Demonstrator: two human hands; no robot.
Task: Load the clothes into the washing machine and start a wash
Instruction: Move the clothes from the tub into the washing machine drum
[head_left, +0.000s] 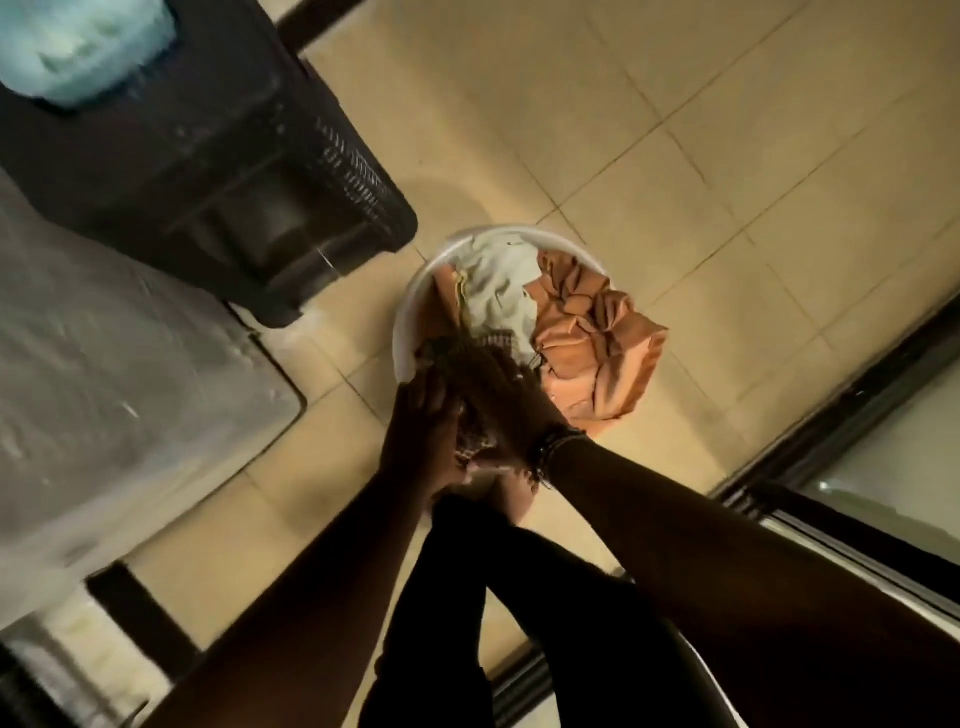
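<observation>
A white round basin stands on the tiled floor, full of clothes: a pale green garment, an orange cloth spilling over the right rim, and a dark patterned piece at the near side. Both hands reach down into the near side of the basin. My left hand and my right hand close together on the dark patterned piece. A beaded bracelet sits on my right wrist. The washing machine, covered in a clear sheet, stands at the left.
A dark woven plastic laundry basket stands left of the basin, with a light blue bundle on top. A dark-framed glass door runs along the right. My legs in dark trousers and a bare foot are below the basin.
</observation>
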